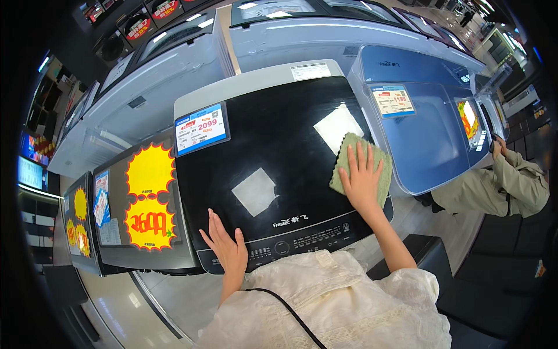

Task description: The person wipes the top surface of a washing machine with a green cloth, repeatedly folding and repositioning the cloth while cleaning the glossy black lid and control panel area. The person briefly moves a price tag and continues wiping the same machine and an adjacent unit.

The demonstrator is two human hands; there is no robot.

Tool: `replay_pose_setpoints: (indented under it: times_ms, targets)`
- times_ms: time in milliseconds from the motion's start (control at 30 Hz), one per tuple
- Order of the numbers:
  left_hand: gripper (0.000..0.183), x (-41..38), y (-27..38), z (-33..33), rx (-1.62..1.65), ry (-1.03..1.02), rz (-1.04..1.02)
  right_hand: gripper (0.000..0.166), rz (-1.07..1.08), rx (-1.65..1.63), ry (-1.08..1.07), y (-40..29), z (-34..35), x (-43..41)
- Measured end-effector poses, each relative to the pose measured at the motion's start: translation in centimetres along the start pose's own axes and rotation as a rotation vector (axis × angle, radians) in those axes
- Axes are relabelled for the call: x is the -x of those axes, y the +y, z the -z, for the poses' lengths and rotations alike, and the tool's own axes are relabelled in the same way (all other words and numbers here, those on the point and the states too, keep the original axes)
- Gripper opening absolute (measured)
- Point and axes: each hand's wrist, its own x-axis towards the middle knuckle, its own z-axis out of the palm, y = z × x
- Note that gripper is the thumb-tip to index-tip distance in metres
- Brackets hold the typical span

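A top-loading washing machine with a glossy black lid (270,126) stands right before me, the Frestec name near the lid's front edge. My right hand (363,176) holds a green cloth (380,157) flat against the right side of the lid, fingers spread over it. The cloth partly covers a white diamond-shaped patch (333,124). A greyer patch (257,192) shows left of centre; I cannot tell whether these are reflections. My left hand (227,244) rests with fingers apart at the lid's front left corner, beside the control panel (301,244), and holds nothing.
A price card (201,128) lies at the lid's back left corner. Left stands a grey washer with yellow starburst signs (150,170); right, one with a blue lid (423,144). More washers (287,43) line the back. A person (488,185) is at the right. A black cable (292,312) crosses my front.
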Motion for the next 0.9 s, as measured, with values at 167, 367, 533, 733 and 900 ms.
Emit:
replay_pose_setpoints:
  times_ms: [167,367,533,733,900]
  targets:
    - [0.068,0.0,0.0,-0.1,-0.005,0.000,-0.005,0.067,0.197,-0.123,-0.138,-4.8,1.4,3.1]
    - [0.069,0.1,0.0,0.1,-0.016,-0.013,0.000,0.070,0.554,-0.315,-0.193,-11.2,1.6,3.1]
    - [0.070,0.0,-0.2,-0.1,-0.016,-0.013,-0.006,0.068,0.725,-0.403,-0.163,-16.2,0.4,2.1]
    - [0.070,0.1,-0.2,-0.1,-0.004,-0.009,0.000,0.066,0.661,-0.433,-0.093,-16.1,-1.3,-1.8]
    - [0.070,0.0,0.0,0.2,-0.003,-0.016,0.008,0.062,0.399,-0.122,-0.017,-10.7,-3.7,-9.1]
